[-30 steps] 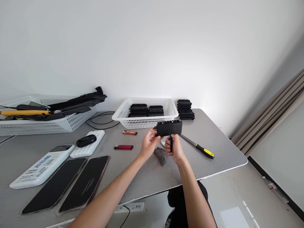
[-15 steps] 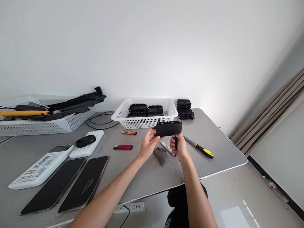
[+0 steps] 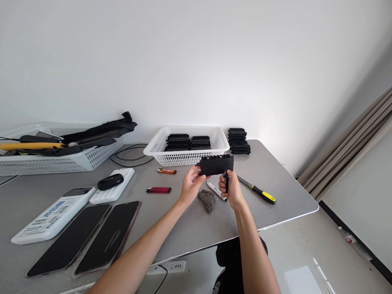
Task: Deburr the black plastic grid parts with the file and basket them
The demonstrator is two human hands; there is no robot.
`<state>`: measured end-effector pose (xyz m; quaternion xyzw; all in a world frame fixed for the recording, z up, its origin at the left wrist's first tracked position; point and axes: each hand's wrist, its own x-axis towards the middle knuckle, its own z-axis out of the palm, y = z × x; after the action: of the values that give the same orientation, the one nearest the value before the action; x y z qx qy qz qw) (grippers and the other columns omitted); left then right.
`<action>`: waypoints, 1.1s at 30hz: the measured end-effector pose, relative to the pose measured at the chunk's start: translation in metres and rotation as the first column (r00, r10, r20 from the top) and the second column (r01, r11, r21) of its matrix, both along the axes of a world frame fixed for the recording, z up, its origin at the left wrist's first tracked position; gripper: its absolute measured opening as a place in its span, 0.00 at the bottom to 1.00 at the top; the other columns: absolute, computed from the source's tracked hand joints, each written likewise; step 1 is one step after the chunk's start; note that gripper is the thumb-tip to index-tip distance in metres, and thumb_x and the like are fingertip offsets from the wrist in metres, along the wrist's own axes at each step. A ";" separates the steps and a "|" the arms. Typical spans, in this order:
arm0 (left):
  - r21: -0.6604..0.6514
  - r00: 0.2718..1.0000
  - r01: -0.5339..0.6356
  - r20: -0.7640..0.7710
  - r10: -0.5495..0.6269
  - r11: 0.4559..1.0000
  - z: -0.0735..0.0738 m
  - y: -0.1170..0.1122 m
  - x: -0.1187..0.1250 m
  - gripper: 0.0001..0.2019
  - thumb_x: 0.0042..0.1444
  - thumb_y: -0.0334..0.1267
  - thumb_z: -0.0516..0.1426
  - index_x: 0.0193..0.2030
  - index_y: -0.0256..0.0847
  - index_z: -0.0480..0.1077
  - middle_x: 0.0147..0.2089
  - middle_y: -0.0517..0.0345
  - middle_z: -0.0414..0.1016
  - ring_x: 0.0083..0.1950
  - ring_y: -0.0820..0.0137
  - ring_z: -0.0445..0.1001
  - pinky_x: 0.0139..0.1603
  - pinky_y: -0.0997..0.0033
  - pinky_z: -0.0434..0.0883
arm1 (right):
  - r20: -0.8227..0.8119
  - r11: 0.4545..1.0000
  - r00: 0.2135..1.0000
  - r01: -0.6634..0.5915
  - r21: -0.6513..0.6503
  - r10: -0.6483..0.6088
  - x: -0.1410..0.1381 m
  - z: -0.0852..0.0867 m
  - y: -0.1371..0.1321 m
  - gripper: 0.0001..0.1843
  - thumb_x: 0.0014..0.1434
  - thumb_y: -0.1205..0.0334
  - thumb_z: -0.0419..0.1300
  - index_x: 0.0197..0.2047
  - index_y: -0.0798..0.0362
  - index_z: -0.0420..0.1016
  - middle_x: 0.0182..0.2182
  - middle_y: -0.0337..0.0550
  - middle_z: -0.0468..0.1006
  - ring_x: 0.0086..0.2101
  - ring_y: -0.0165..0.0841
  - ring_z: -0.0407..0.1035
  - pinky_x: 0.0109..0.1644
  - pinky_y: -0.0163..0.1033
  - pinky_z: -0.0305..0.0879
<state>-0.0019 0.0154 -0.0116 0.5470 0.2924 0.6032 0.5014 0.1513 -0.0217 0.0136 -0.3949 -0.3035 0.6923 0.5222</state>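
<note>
Above the grey table, my left hand (image 3: 192,183) grips the left end of a flat black plastic part (image 3: 216,165) with a toothed upper edge. In my right hand (image 3: 232,188) is a slim dark tool (image 3: 226,182), held upright with the fist closed round it. Its top reaches the lower right of the black part; its exact kind does not show. Under the hands lie a white marker (image 3: 216,191) and a crumpled grey cloth (image 3: 207,200). Right of my right hand is a file (image 3: 263,194) with a black and yellow handle.
Behind the hands stands a white basket (image 3: 186,158) of similar black parts, with a stack of them (image 3: 238,141) beside it. Two lighters, a red one (image 3: 158,190) and an orange one (image 3: 167,171), lie leftward. Phones (image 3: 108,239), power banks (image 3: 53,214) and another basket (image 3: 88,158) fill the left.
The black part has shifted very slightly left and down, and the tool in my right hand has tilted a little. Both hands keep their hold.
</note>
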 end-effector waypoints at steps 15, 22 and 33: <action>-0.029 0.970 -0.221 0.096 0.222 0.975 -0.013 0.018 -0.009 0.20 0.48 0.44 0.65 0.44 0.41 0.64 0.41 0.54 0.76 0.46 0.65 0.77 0.54 0.52 0.74 | 0.962 0.959 0.030 0.090 0.267 -0.271 0.005 -0.040 0.004 0.12 0.65 0.57 0.51 0.44 0.55 0.68 0.44 0.56 0.74 0.46 0.44 0.66 0.45 0.42 0.56; -0.002 0.970 -0.234 0.073 0.234 0.972 -0.012 0.017 -0.010 0.21 0.47 0.47 0.65 0.43 0.41 0.63 0.42 0.53 0.77 0.47 0.63 0.77 0.55 0.50 0.73 | 0.970 0.976 -0.143 0.064 0.209 -0.198 -0.004 -0.046 0.008 0.13 0.64 0.56 0.54 0.46 0.55 0.73 0.47 0.58 0.72 0.50 0.48 0.62 0.49 0.47 0.54; -0.029 0.973 -0.224 0.051 0.225 0.974 -0.010 0.017 -0.010 0.18 0.47 0.40 0.64 0.43 0.42 0.64 0.43 0.53 0.76 0.49 0.62 0.75 0.55 0.53 0.72 | 0.646 0.920 0.657 0.240 0.309 -0.389 0.009 -0.031 0.009 0.19 0.61 0.48 0.52 0.45 0.52 0.74 0.42 0.48 0.75 0.45 0.39 0.67 0.47 0.41 0.63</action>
<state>-0.0123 0.0321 -0.0212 0.4883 0.3457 0.6669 0.4441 0.1607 -0.0126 -0.0174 -0.6186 -0.4706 0.3573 0.5179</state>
